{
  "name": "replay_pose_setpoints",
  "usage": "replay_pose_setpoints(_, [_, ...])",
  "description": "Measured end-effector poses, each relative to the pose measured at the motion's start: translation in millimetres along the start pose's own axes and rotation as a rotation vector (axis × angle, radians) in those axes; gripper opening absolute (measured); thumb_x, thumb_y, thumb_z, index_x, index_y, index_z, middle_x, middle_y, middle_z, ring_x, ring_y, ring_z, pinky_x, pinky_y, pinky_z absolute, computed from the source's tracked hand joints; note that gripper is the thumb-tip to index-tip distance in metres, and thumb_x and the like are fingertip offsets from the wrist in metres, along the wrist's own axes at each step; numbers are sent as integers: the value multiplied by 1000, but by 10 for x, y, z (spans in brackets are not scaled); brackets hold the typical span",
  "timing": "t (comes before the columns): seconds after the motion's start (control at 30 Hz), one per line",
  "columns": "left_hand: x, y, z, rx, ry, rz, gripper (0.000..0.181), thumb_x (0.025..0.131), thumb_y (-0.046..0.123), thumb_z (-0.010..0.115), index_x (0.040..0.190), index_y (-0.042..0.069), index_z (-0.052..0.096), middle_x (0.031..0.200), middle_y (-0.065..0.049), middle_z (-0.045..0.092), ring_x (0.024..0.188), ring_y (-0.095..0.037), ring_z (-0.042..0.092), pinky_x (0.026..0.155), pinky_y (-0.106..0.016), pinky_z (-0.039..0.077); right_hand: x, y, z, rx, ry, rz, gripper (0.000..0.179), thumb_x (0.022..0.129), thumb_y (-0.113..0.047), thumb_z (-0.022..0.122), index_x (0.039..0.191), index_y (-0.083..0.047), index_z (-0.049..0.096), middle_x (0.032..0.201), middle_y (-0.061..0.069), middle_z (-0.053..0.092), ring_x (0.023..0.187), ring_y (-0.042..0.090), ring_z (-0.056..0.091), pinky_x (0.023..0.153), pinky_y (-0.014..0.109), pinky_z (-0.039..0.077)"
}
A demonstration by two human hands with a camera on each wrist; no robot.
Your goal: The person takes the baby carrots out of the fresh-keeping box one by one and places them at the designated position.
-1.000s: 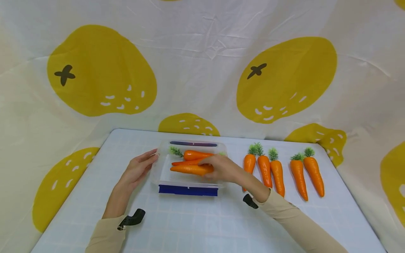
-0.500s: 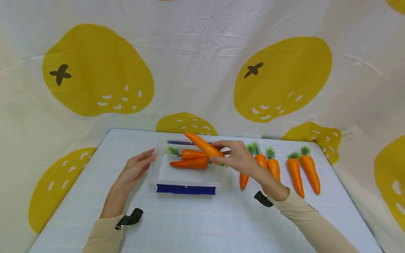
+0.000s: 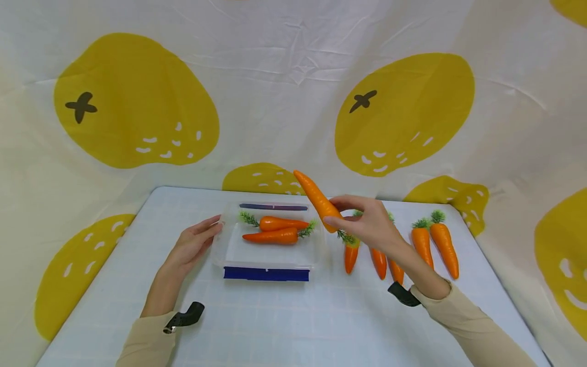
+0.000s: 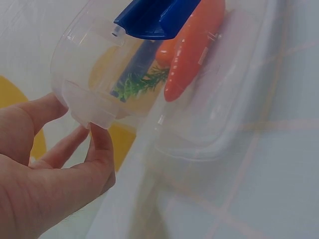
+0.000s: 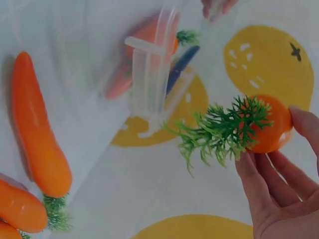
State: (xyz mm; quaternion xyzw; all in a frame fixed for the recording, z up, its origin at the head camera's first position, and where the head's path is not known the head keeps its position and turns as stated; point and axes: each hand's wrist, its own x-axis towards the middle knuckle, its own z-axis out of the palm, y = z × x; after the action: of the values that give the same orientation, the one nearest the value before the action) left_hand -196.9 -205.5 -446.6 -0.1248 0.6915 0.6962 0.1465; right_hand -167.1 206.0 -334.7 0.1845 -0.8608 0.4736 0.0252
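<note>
My right hand (image 3: pixel 364 221) holds a carrot (image 3: pixel 317 201) by its thick end, above the box's right side. Its tip points up and left, and its green top (image 5: pixel 219 129) hangs free in the right wrist view. A clear plastic box (image 3: pixel 266 260) with blue clips stands on the table. Inside lie two carrots, the rear one (image 3: pixel 279 223) with its green top to the left, the front one (image 3: pixel 270 237) with its top to the right. At the box's left end, my left hand (image 3: pixel 194 242) pinches the clear edge flap (image 4: pixel 89 107) between thumb and fingers.
Right of the box lies a row of several carrots, tops toward the back; my right hand and forearm partly cover some. The outermost carrot (image 3: pixel 445 250) lies near the table's right side. Behind the table (image 3: pixel 275 326) hangs a cloth (image 3: pixel 275 102) with yellow fruit prints.
My right hand has lifted the front carrot out of the box, tilted its tip upward and carried it right. Two carrots stay inside. The left hand keeps its place at the box.
</note>
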Motion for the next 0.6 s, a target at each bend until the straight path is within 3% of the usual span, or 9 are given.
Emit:
replay_pose_setpoints(0.13, [5,-19,-12,0,1,-4,70,99,38,69,159,16,40,164,-3,37,137,-10,42,123,-35,28,-132,70,-64,-45,20,64,45,88,-35,84,125,-12,73,115,3,74,101,19,71,79,27,61])
replay_pose_setpoints(0.33, [-4,-16,-19,5,-11,0,71,100,39,68,160,16,38,166,-3,34,143,-15,37,124,-38,25,-369,212,-150,-71,43,76,43,90,-30,83,126,-8,73,117,9,74,99,23,72,77,26,61])
replay_pose_setpoints(0.47, [-4,-3,-17,0,-21,13,69,102,36,66,160,14,37,166,-3,33,146,-16,35,124,-38,25,-539,310,-182,-80,48,121,45,90,-31,83,128,-9,72,118,9,74,96,23,72,71,28,61])
replay_pose_setpoints(0.6, [18,-9,-20,-9,-20,12,69,101,36,67,160,14,38,166,-3,33,146,-16,35,123,-37,26,-717,392,-190,-90,55,160,47,90,-32,83,129,-10,71,120,8,73,99,22,71,74,26,61])
